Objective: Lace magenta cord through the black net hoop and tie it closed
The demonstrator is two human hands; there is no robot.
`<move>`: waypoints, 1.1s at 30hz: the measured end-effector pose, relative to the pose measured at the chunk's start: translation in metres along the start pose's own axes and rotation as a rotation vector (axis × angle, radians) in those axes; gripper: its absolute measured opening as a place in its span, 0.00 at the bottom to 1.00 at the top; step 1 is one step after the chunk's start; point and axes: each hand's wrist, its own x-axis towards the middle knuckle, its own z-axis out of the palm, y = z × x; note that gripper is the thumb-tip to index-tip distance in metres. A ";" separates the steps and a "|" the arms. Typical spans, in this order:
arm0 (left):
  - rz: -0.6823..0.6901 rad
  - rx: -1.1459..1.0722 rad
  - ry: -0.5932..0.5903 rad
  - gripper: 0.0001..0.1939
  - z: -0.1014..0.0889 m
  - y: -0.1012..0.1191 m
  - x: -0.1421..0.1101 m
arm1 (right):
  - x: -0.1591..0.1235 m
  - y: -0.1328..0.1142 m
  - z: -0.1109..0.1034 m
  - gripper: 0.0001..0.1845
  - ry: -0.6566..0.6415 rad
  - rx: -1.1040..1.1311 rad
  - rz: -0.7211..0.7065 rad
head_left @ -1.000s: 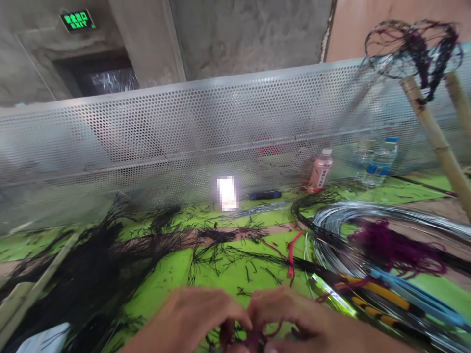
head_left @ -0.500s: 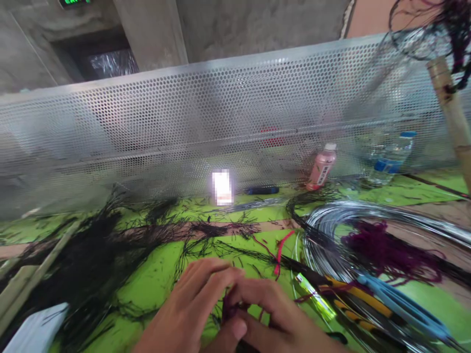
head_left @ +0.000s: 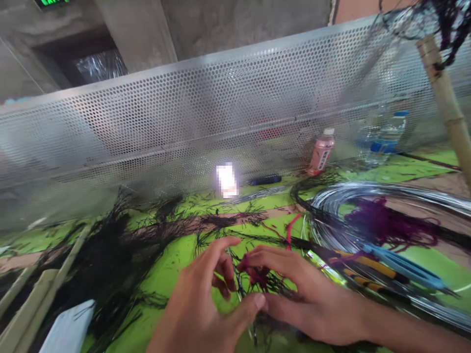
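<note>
My left hand (head_left: 206,294) is at the bottom centre, fingers apart and curved, its thumb reaching to my right thumb tip. Facing it, my right hand (head_left: 309,294) has its fingers bent around a tuft of purple and black thread (head_left: 259,278), a purple bit showing at its index fingertip. A thin wire-like strand (head_left: 240,287) runs down between the hands. To the right lie yellow-and-black handled pliers (head_left: 371,267), blue-handled tweezers or snips (head_left: 408,269) and a shiny yellow-green packet (head_left: 326,267). My palms hide part of the thread.
A coil of silvery wire (head_left: 320,215) and purple yarn (head_left: 375,220) lie at right. Black fibres (head_left: 110,264), bamboo sticks (head_left: 44,304) and a white phone-like slab (head_left: 69,328) are at left. A perforated metal panel (head_left: 206,108), a pink bottle (head_left: 322,153) and a water bottle (head_left: 386,139) stand behind.
My hands were close together over the purple thread; now they have drawn apart, with my left fingers opened. The view has shifted slightly, and the thread tuft shows more.
</note>
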 end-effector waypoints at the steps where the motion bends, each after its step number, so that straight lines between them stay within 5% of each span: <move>1: -0.017 -0.020 0.019 0.26 0.000 0.002 0.000 | 0.001 0.000 0.000 0.16 0.000 0.001 -0.014; 9: -0.114 -0.144 0.012 0.17 -0.003 0.016 0.001 | -0.004 0.008 -0.004 0.08 0.070 0.070 -0.072; 16: -0.006 -0.119 0.083 0.08 -0.011 0.023 -0.004 | -0.006 0.003 -0.009 0.05 0.088 0.132 -0.052; 23: 0.107 -0.013 0.070 0.08 -0.003 0.021 0.000 | -0.009 -0.003 -0.008 0.10 0.124 0.101 0.041; 33: 0.159 0.059 0.064 0.08 0.010 0.011 0.003 | -0.002 0.005 -0.015 0.05 0.206 0.013 0.076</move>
